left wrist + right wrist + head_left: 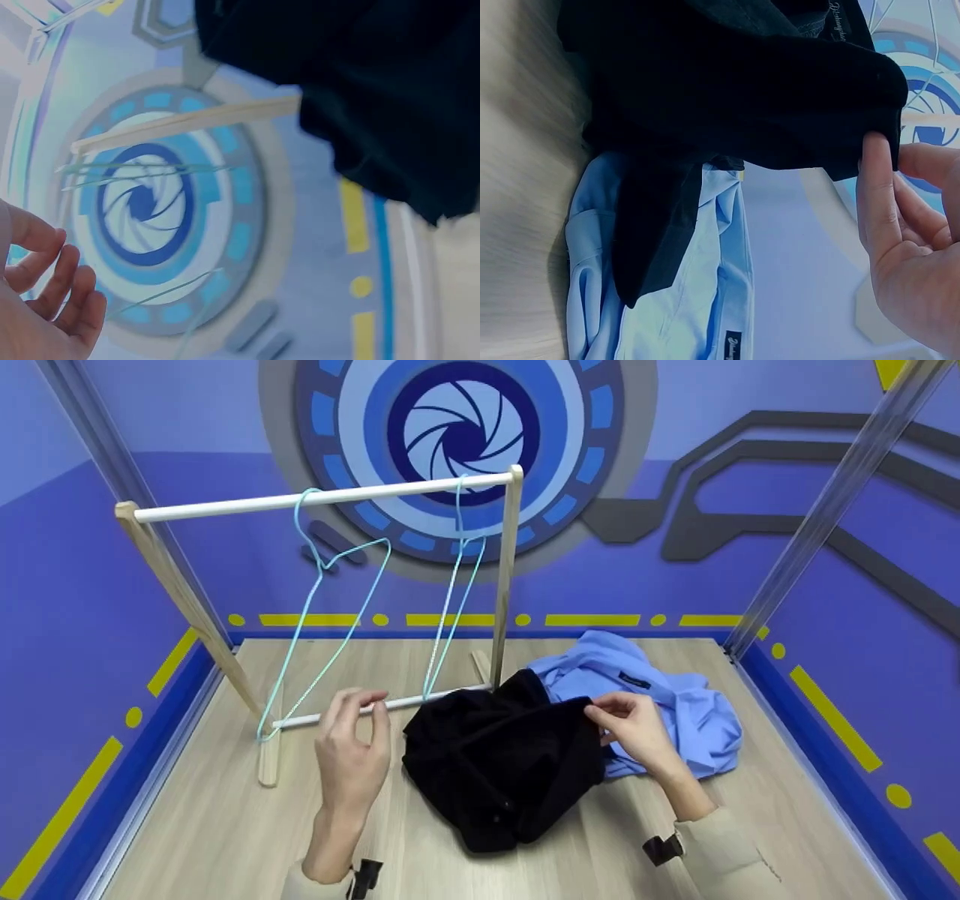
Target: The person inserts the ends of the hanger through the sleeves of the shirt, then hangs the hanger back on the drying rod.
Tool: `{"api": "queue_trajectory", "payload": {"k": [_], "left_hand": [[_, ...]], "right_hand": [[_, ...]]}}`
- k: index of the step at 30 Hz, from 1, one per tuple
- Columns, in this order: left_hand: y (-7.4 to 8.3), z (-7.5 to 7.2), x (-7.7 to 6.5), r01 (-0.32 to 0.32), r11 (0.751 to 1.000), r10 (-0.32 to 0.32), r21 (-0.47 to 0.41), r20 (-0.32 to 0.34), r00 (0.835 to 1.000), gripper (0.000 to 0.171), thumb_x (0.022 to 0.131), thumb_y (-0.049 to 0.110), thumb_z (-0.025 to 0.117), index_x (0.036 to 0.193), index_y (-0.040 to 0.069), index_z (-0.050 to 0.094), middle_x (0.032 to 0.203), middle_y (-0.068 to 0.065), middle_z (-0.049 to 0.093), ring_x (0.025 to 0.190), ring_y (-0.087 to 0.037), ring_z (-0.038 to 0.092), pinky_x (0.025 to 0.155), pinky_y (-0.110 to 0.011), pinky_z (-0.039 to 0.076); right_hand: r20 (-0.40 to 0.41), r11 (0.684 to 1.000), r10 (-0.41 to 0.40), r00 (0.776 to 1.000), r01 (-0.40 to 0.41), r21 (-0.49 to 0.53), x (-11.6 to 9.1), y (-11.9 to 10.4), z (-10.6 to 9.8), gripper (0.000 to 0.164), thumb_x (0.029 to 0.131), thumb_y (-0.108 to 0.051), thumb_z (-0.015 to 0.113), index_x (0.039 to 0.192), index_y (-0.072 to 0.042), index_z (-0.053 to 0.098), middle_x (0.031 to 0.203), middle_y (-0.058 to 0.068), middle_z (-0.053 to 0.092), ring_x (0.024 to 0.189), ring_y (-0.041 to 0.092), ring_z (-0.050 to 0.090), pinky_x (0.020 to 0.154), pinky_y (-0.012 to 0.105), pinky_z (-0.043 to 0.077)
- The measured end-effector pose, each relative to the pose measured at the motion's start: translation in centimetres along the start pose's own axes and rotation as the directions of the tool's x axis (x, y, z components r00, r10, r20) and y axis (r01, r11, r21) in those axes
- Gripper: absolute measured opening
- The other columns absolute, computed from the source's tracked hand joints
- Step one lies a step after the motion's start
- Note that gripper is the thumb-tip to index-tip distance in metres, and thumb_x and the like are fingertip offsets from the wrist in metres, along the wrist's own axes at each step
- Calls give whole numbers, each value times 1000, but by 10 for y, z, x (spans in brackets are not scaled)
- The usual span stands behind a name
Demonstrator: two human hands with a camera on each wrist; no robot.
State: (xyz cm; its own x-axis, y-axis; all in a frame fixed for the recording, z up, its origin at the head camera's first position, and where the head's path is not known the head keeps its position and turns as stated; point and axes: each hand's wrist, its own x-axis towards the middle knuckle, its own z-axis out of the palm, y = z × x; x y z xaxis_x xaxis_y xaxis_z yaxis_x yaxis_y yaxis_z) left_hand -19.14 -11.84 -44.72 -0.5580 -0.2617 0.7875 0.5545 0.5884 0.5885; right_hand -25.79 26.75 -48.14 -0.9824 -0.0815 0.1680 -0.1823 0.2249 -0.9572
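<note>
A black shirt lies bunched on the table, its front hem side raised at the right. My right hand pinches the shirt's upper edge between thumb and fingers, which shows closely in the right wrist view, where the hand grips the dark cloth. My left hand is raised to the left of the shirt, fingers loosely bent and holding nothing. Behind the right hand lies a crumpled light blue shirt with a dark label at its neck; the black shirt partly covers it.
A small clothes rack with a white bar and wooden legs stands behind the left hand. Two light blue hangers hang on it, one hanger at the left and another hanger near the right post. Blue printed walls enclose the wooden tabletop.
</note>
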Motion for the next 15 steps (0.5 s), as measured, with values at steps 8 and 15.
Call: {"api": "queue_trajectory", "payload": {"k": [8,15], "left_hand": [[10,-32,17,-40,985,50,167,-54,997,14,91,-2,71,104,-4,74,109,-20,62,104,-38,54,88,-48,37],[8,-44,29,-20,971,40,238,-81,996,23,89,-2,73,111,-8,71,115,-25,58,106,-44,49,92,-57,34]], "right_hand": [[22,1000,-18,1000,18,-15,-1,1,-1,19,92,-6,77,100,11,72,84,19,71,65,20,68,57,40,60],[15,1000,-17,1000,18,-25,-2,3,0,18,92,-6,77,99,10,72,85,19,71,64,20,68,55,40,59]]}}
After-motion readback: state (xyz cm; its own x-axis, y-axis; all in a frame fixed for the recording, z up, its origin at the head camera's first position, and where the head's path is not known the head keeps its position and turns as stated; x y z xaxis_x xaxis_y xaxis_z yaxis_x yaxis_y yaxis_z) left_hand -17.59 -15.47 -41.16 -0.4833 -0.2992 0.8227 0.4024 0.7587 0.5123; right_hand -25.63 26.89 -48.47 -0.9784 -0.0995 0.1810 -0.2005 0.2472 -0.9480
